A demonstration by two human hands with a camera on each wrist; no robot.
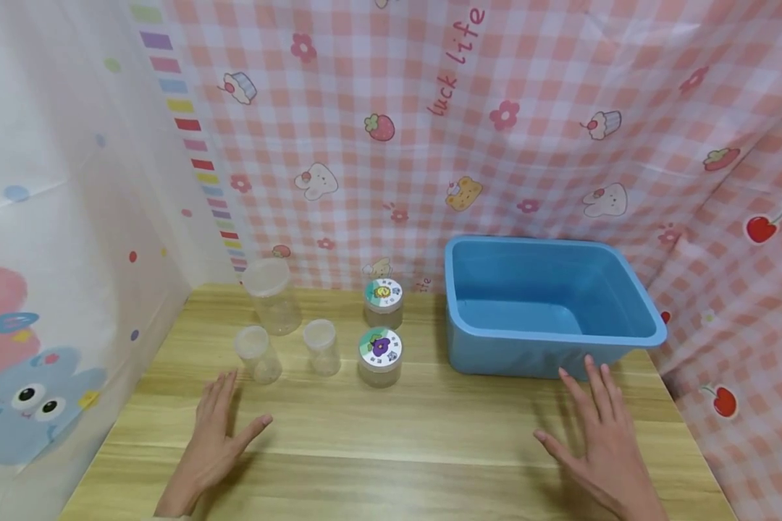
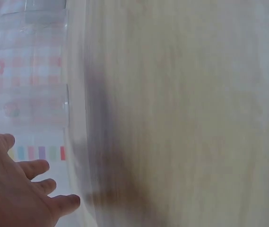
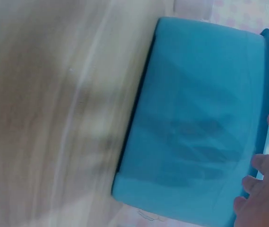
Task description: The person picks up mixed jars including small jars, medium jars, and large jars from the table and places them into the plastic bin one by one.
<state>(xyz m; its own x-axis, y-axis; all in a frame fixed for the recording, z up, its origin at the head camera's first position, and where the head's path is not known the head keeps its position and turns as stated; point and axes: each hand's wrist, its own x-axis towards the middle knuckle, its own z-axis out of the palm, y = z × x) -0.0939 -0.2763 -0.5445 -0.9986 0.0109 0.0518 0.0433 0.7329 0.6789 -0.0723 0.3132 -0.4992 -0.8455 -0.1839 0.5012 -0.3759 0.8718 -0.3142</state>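
Observation:
My left hand [image 1: 216, 441] is held with its fingers spread in front of the jars at the left, and nothing is in it. Nearest to it is a small clear jar with a whitish lid [image 1: 258, 356]. A similar small jar [image 1: 322, 349] stands to the right, and a larger clear jar [image 1: 274, 298] stands behind. In the left wrist view, the left hand [image 2: 18, 184] appears below a clear jar [image 2: 28, 106]. My right hand [image 1: 602, 441], fingers spread, is in front of a blue plastic tub [image 1: 515, 354]; contact cannot be told.
Two short jars with printed lids stand mid-table, a purple-pictured one [image 1: 380, 356] in front of a yellow-pictured one [image 1: 384, 302]. They sit between the clear jars and the tub on a wood-grain table [image 1: 391, 449]. A pink checked cloth [image 1: 365, 166] hangs behind.

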